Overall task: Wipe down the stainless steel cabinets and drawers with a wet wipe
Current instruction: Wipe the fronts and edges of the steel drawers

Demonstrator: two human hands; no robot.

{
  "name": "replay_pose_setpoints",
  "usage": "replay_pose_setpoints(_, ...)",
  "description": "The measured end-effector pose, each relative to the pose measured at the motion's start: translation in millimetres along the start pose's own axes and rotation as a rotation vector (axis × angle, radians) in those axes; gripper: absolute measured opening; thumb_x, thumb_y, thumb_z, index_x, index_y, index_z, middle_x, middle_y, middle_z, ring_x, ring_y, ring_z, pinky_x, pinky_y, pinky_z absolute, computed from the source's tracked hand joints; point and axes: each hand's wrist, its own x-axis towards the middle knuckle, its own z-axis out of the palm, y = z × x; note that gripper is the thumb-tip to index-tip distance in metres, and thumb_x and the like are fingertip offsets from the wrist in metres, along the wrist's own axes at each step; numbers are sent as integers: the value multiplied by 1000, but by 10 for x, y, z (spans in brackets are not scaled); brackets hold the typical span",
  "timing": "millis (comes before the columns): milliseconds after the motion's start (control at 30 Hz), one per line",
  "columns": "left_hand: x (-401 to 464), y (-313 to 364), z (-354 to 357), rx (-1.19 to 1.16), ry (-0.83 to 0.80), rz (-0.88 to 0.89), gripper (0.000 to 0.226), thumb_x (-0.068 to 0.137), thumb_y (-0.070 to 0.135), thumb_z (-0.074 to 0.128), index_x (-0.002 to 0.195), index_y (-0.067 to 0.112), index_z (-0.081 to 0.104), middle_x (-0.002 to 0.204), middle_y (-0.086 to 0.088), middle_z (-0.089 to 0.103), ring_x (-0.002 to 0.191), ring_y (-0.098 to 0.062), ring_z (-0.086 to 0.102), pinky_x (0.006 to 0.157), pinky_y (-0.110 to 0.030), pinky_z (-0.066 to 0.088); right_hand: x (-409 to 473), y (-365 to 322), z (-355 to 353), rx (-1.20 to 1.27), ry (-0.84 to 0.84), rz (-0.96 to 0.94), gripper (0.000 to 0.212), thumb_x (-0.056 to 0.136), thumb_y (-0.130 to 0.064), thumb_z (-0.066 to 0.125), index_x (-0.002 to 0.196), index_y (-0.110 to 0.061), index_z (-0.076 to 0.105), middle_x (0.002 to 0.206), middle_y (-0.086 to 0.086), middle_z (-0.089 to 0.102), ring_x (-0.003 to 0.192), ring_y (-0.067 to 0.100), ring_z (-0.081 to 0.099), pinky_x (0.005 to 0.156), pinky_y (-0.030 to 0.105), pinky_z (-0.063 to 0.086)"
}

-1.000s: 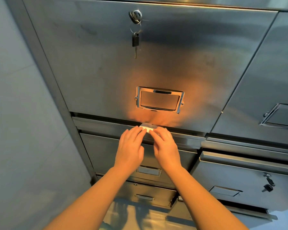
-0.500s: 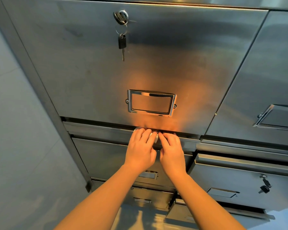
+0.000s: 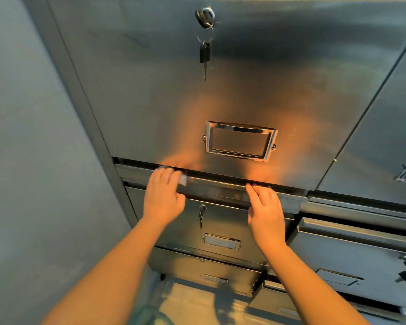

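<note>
My left hand [image 3: 162, 198] presses the wet wipe [image 3: 182, 180] flat against the top ledge [image 3: 215, 186] of the upper drawer [image 3: 223, 227], near that ledge's left end. Only a small white corner of the wipe shows past my fingers, and it is blurred. My left fingers lie extended over the wipe and press on it. They do not curl round it. My right hand [image 3: 266, 213] rests on the same ledge, well apart to the right, with straight fingers and nothing held.

Handling, as I judge it: the wipe is light, soft and limp. It bunches or slides out if pushed from one edge. Take it under the flat pads of several fingers and keep pressure downward. The steel is stiff, smooth and probably slick when damp, so the wipe should glide easily. The ledge is narrow, and the gap above it sits just under the large cabinet door [image 3: 220, 90].

Surroundings: a bunch of keys [image 3: 204, 57] hangs from the lock [image 3: 205, 17] high on the door. A chrome label holder [image 3: 240, 141] stands out from the door above the ledge. A second key [image 3: 201, 213] hangs from the drawer front between my hands. These raised parts can snag the wipe. More drawers [image 3: 206, 269] lie below and to the right.
</note>
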Motion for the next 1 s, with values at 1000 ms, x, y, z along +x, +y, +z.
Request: replay_pose_setpoints(1000,35,-676,-179,-49,-56,-134,51,68,3,61,118,4,57,120,-12,54,121,-32,45,108,-41,35,245,-804,345,-82,-120,-220,74,63,12,79,132,1,56,125,19,62,116,37,58,107,51,38)
